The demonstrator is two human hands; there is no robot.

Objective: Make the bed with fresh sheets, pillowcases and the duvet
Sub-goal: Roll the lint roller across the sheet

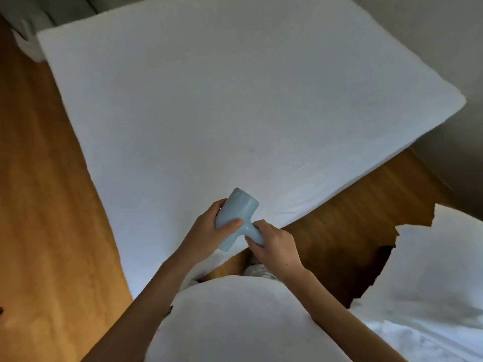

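Observation:
A bed with a smooth white fitted sheet [222, 100] fills the middle of the head view, its near corner just in front of me. Over that corner I hold a pale blue T-shaped handheld device [239, 216]. My left hand [209, 231] wraps its thick barrel, thumb across the front. My right hand [274, 242] grips the narrower handle that points to the lower right. White bedding and a pillow [431, 278] lie heaped at the lower right.
Wooden floor [39, 205] runs along the bed's left side and in a strip [352, 210] between the bed and the heap. A grey wall [444, 48] stands at the right. My white top [235, 322] fills the bottom centre.

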